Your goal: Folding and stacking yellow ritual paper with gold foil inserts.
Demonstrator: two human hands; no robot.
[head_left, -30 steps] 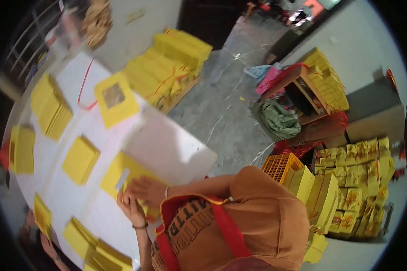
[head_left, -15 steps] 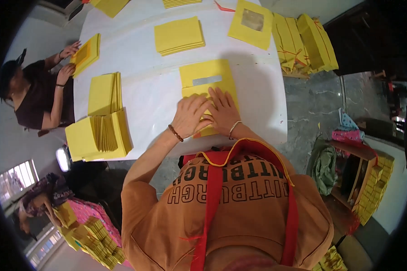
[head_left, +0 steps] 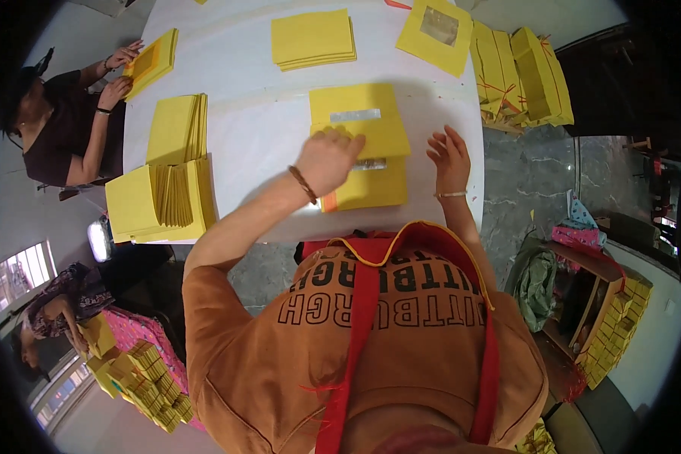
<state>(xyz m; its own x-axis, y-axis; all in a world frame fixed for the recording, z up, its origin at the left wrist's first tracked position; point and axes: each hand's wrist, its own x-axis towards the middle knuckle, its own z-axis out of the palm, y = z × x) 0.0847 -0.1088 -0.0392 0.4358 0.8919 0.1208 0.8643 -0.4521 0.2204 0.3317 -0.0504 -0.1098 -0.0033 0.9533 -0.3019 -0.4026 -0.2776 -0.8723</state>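
Yellow paper pieces [head_left: 390,135] lie before me on the near part of the white table [head_left: 253,113], the far one overlapping the near one, each showing a silvery strip [head_left: 356,115]. I have my left hand [head_left: 328,163] over their left side, fingers curled down; whether they pinch the paper I cannot tell. My right hand [head_left: 450,163] is empty, apart from them on the right, fingers loosely bent. Near left sits a fanned yellow stack [head_left: 163,200]; farther off lie a flat yellow stack [head_left: 312,38] and, far right, a windowed yellow sheet [head_left: 435,30]

The left hand [head_left: 328,161] hides part of the yellow sheet [head_left: 384,139].
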